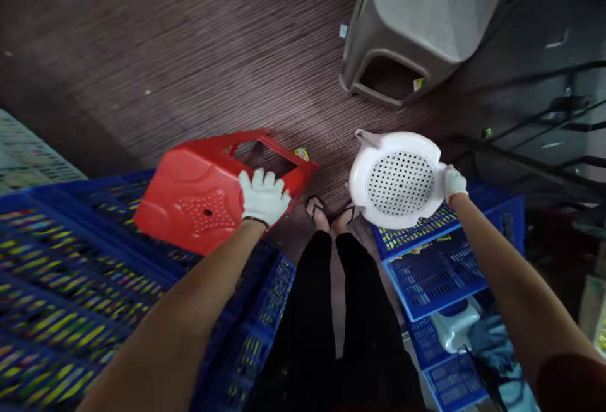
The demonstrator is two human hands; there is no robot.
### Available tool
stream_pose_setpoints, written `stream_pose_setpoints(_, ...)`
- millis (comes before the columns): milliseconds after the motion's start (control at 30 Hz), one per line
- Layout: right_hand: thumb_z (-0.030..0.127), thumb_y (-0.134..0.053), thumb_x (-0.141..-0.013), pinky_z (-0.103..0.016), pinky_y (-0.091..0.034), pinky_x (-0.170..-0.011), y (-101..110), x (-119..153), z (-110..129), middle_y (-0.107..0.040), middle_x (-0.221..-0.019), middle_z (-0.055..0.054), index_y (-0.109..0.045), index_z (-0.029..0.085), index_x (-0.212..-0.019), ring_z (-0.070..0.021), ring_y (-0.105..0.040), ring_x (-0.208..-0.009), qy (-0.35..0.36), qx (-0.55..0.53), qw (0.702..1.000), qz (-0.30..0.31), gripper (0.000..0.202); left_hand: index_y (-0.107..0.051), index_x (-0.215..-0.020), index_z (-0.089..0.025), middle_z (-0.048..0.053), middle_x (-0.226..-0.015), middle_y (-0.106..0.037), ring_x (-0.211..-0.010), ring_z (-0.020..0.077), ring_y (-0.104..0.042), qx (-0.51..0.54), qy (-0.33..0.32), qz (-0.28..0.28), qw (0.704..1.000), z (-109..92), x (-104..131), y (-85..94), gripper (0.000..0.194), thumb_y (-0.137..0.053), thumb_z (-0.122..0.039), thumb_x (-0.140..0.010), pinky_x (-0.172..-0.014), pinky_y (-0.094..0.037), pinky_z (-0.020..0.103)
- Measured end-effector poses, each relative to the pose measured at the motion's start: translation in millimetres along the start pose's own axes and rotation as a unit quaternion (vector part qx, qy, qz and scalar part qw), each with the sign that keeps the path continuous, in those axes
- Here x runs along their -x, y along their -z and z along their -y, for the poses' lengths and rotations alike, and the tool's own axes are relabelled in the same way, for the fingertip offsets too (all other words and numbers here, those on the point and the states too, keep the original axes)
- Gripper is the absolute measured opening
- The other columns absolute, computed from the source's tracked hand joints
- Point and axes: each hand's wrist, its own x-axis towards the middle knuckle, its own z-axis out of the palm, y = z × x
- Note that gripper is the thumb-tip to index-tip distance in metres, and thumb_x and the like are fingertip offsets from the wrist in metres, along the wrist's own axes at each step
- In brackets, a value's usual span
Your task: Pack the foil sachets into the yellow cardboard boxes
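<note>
My left hand [265, 196], in a white glove, grips a red plastic stool [203, 216] at its side, by an opening between the legs. The stool is tilted, its dimpled seat with a centre hole facing up and left. My right hand [455, 183], also gloved, is closed on the rim of a white round stool [358, 182]. Its seat has a grey perforated centre, and a leg sticks out at the upper left. The right fingertips are partly hidden behind the rim.
Blue plastic crates [35, 192] with colourful packets stand at left. More blue crates [442, 270] are stacked at right, with cloth and a pale plastic thing. A beige stool [421, 27] stands ahead on the ribbed brown floor [199, 52]. Black metal bars [534, 166] are at far right.
</note>
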Motion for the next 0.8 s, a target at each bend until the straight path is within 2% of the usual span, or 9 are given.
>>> stream_pose_setpoints(67, 0.040, -0.048, -0.086, -0.042, -0.042, -0.096, -4.1, -2.7, -3.8, -0.060, -0.113, -0.020, -0.058, 0.009, -0.123, -0.0292, -0.055, -0.110, -0.010, 0.023, 1.000, -0.012, 0.049, -0.065, -0.097, -0.014, 0.018, -0.114, -0.060, -0.127, 0.0358, -0.038, -0.017, -0.008, -0.001, 1.000, -0.5, 1.5, 2.8, 0.036, -0.039, -0.037, -0.090, -0.109, -0.012, 0.057)
stream_pose_setpoints(133, 0.041, -0.068, -0.072, -0.043, -0.039, -0.102, -9.4, -1.1, -4.5, -0.047, -0.134, -0.026, -0.040, 0.003, -0.140, -0.0332, -0.047, -0.122, 0.002, 0.039, 0.999, -0.019, 0.083, -0.065, -0.092, -0.018, 0.015, -0.108, -0.063, -0.123, 0.0357, -0.043, -0.036, -0.008, -0.015, 0.999, -1.8, 1.5, 5.8, 0.031, -0.040, -0.036, -0.088, -0.107, -0.014, 0.057)
stream_pose_setpoints(200, 0.043, -0.069, -0.071, -0.048, -0.034, -0.107, -12.7, -1.4, -1.4, -0.030, -0.147, -0.031, -0.023, 0.000, -0.148, -0.0373, -0.034, -0.134, 0.036, 0.114, 0.993, -0.003, 0.099, -0.063, -0.086, -0.019, 0.014, -0.107, -0.063, -0.121, 0.0363, -0.045, -0.044, 0.002, -0.022, 0.999, -5.1, -1.7, 12.0, 0.028, -0.040, -0.035, -0.086, -0.105, -0.015, 0.056)
stream_pose_setpoints(267, 0.046, -0.068, -0.073, -0.055, -0.026, -0.110, -11.9, -3.4, 4.5, -0.018, -0.154, -0.029, -0.015, 0.005, -0.152, -0.0405, -0.020, -0.140, 0.098, 0.176, 0.979, 0.020, 0.103, -0.062, -0.087, -0.016, 0.016, -0.105, -0.064, -0.117, 0.0364, -0.047, -0.019, 0.026, 0.026, 0.999, -11.6, -9.5, 22.8, 0.027, -0.042, -0.034, -0.085, -0.105, -0.015, 0.056)
stream_pose_setpoints(333, 0.050, -0.071, -0.069, -0.064, -0.019, -0.109, -10.2, -6.7, 11.6, -0.012, -0.156, -0.027, -0.006, 0.008, -0.154, -0.0446, -0.009, -0.142, 0.140, 0.206, 0.968, 0.038, 0.115, -0.061, -0.093, -0.010, 0.021, -0.108, -0.064, -0.114, 0.0358, -0.049, 0.075, 0.090, 0.136, 0.984, -20.1, -27.1, 30.5, 0.027, -0.052, -0.032, -0.081, -0.105, -0.016, 0.055)
stream_pose_setpoints(400, 0.055, -0.077, -0.061, -0.069, -0.015, -0.106, -11.2, -12.6, 17.5, -0.011, -0.155, -0.028, 0.004, 0.008, -0.154, -0.0486, -0.004, -0.141, 0.141, 0.212, 0.966, 0.040, 0.132, -0.062, -0.093, -0.009, 0.018, -0.101, -0.067, -0.103, 0.0285, -0.055, 0.110, 0.110, 0.210, 0.965, -27.5, -58.4, 22.4, 0.027, -0.056, -0.032, -0.079, -0.099, -0.031, 0.045)
stream_pose_setpoints(533, 0.058, -0.081, -0.057, -0.065, -0.012, -0.108, -18.3, -25.7, 19.1, -0.006, -0.156, -0.030, 0.009, 0.007, -0.153, -0.0478, -0.001, -0.141, 0.170, 0.220, 0.959, 0.058, 0.141, -0.062, -0.100, -0.011, 0.013, -0.107, -0.068, -0.096, 0.0202, -0.059, 0.158, 0.179, 0.264, 0.934, -36.0, -140.1, -47.5, 0.028, -0.045, -0.031, -0.091, -0.084, -0.041, 0.031)
stream_pose_setpoints(667, 0.067, -0.080, -0.052, -0.060, -0.008, -0.113, -21.0, -32.8, 10.1, 0.001, -0.154, -0.033, 0.016, -0.002, -0.149, -0.0466, 0.000, -0.142, 0.185, 0.280, 0.940, 0.065, 0.153, -0.054, -0.116, -0.005, 0.021, -0.122, -0.061, -0.112, 0.0276, -0.057, 0.172, 0.251, 0.259, 0.917, -40.1, -204.0, -126.9, 0.036, -0.052, -0.029, -0.090, -0.090, -0.042, 0.037)
stream_pose_setpoints(800, 0.082, -0.063, -0.061, -0.051, -0.005, -0.117, -20.8, -48.1, -17.9, 0.013, -0.157, -0.024, 0.021, -0.001, -0.148, -0.0408, 0.005, -0.146, 0.219, 0.324, 0.919, 0.048, 0.147, -0.034, -0.130, 0.004, 0.027, -0.135, -0.049, -0.126, 0.0326, -0.047, 0.207, 0.298, 0.240, 0.901, -22.4, -251.4, -179.5, 0.049, -0.050, -0.027, -0.095, -0.100, -0.036, 0.047)
